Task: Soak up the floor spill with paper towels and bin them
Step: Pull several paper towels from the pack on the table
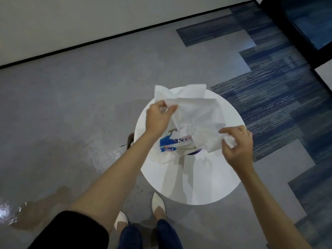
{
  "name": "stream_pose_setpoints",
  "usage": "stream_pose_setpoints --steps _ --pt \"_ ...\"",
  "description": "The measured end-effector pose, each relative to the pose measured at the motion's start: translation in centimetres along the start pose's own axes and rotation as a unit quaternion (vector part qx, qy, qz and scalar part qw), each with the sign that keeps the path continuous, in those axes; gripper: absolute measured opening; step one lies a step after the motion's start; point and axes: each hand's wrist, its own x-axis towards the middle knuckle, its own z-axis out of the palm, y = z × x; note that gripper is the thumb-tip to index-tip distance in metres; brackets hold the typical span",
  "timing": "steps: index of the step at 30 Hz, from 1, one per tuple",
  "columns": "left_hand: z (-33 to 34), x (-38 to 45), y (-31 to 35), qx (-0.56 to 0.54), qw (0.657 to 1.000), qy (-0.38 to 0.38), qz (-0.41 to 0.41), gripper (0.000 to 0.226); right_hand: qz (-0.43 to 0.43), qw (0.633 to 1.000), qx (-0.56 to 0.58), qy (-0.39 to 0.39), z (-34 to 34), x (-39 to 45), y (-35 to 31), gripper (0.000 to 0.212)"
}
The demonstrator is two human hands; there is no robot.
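A round white table [206,180] stands in front of me with a blue-and-white paper towel package [171,143] lying on it. Above the package I hold a crumpled white paper towel sheet [195,112] stretched between both hands. My left hand [159,117] pinches its upper left edge. My right hand [237,144] grips its lower right corner. The spill shows as a wet shiny patch [115,153] on the grey floor left of the table and a larger puddle [21,211] at the lower left. No bin is in view.
My two feet in white shoes [158,202] stand at the table's near edge. A white wall with a black skirting [89,42] runs along the back. Blue patterned carpet tiles [280,97] cover the floor on the right, with a dark doorway [305,24] at the top right.
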Motion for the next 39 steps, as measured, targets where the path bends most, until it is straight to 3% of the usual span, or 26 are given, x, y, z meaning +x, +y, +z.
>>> stream_pose_setpoints --steps 2,4,8,12,19,25,30,36,39 --pt "-1.1 0.6 0.7 -0.002 1.000 0.020 0.003 0.018 -0.065 0.989 -0.133 -0.025 0.2 -0.7 1.1 0.032" --pt "-2.0 0.9 1.2 0.014 0.999 0.029 0.006 0.016 -0.079 0.980 -0.177 -0.047 0.4 -1.2 1.7 0.038" --pt "-2.0 0.5 1.9 0.032 0.999 -0.022 0.008 0.026 -0.107 0.980 -0.155 -0.064 1.4 -1.4 0.5 0.044" --pt "-0.7 -0.7 3.0 0.035 0.994 -0.108 0.003 0.016 -0.175 0.972 -0.096 -0.127 4.2 -0.8 -1.7 0.045" --pt "-0.1 -1.7 3.8 0.080 0.975 -0.205 -0.026 0.024 -0.096 0.944 -0.216 -0.232 8.4 0.9 -2.4 0.040" --pt "-1.5 -1.2 4.2 0.025 0.990 -0.137 -0.022 0.023 -0.118 0.889 -0.326 -0.300 10.4 1.0 -0.8 0.041" --pt "-3.7 -1.2 6.6 0.003 0.999 -0.029 0.035 0.031 -0.102 0.855 -0.397 -0.319 11.4 1.0 0.5 0.026" --pt "-7.4 -1.9 9.2 0.039 0.991 0.074 0.100 0.023 -0.085 0.863 -0.404 -0.290 11.0 1.5 1.2 0.037" --pt "-9.3 -2.7 7.7 0.073 0.987 0.104 0.096 0.023 -0.075 0.890 -0.347 -0.286 10.6 1.8 0.9 0.041"
